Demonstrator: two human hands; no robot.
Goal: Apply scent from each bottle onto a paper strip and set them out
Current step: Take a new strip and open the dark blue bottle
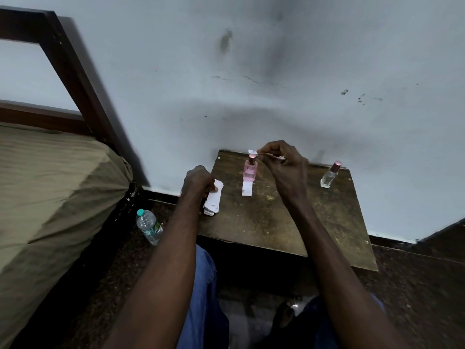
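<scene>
Two perfume bottles stand on your small wooden table [276, 222], seen from the head camera: a pink bottle [250, 169] near the back edge by the wall, and a clear bottle [330, 175] well apart from it toward the right corner, both upright with rose-coloured caps on. Your right hand [286, 170] hovers just behind and beside the pink bottle's cap, its grip pinched closed between thumb and fingertips on a thin paper strip [273, 156] that runs roughly level, with a white end showing past the fingers on each side. One more white strip [247, 188] lies flat on the table, its far end tucked under or right against the base of the pink bottle. Your left hand [198, 183] rests at the table's left edge, fingers curled closed around a stack of paper strips [214, 200] whose lower end sticks out beneath the hand. Down on the floor beside the bed [50, 192], a plastic water bottle [148, 226] stands left of the table.
</scene>
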